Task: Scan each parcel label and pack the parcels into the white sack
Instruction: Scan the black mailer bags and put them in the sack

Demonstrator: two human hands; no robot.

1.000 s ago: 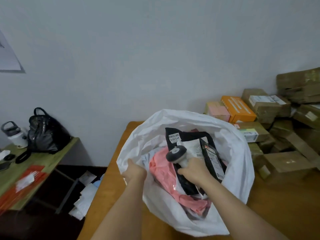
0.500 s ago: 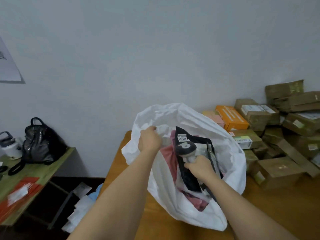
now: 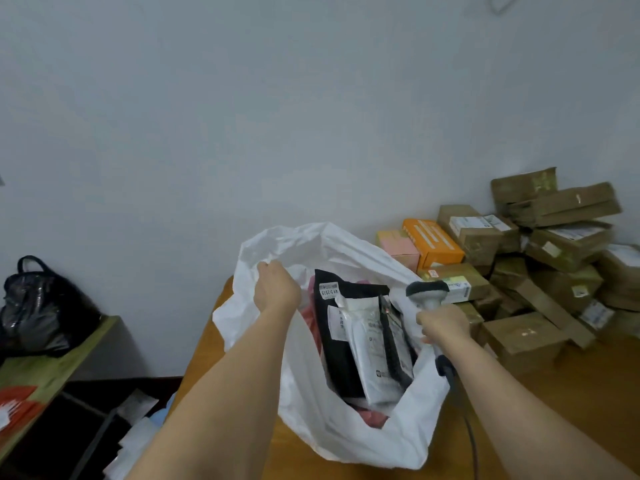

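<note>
White crinkled plastic bunches in the left hand [image 3: 277, 289], which grips the white sack [image 3: 332, 420] rim open on the wooden table [image 3: 571, 410]. The right hand [image 3: 443, 322] clasps a grey handheld scanner [image 3: 427, 294]. Black and white mailer parcels [image 3: 360, 337] sit inside; packing is under way, and next likely comes fetching a brown cardboard box [image 3: 523, 336] from nearby.

black parcel [image 3: 341, 337] | white sticker [image 3: 329, 290] | reads "44-5-2513"

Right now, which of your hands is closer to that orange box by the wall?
The right. My right hand, gripping the scanner, is at the sack's right edge, just in front of the orange box. My left hand holds the sack's rim on the far left side.
</note>
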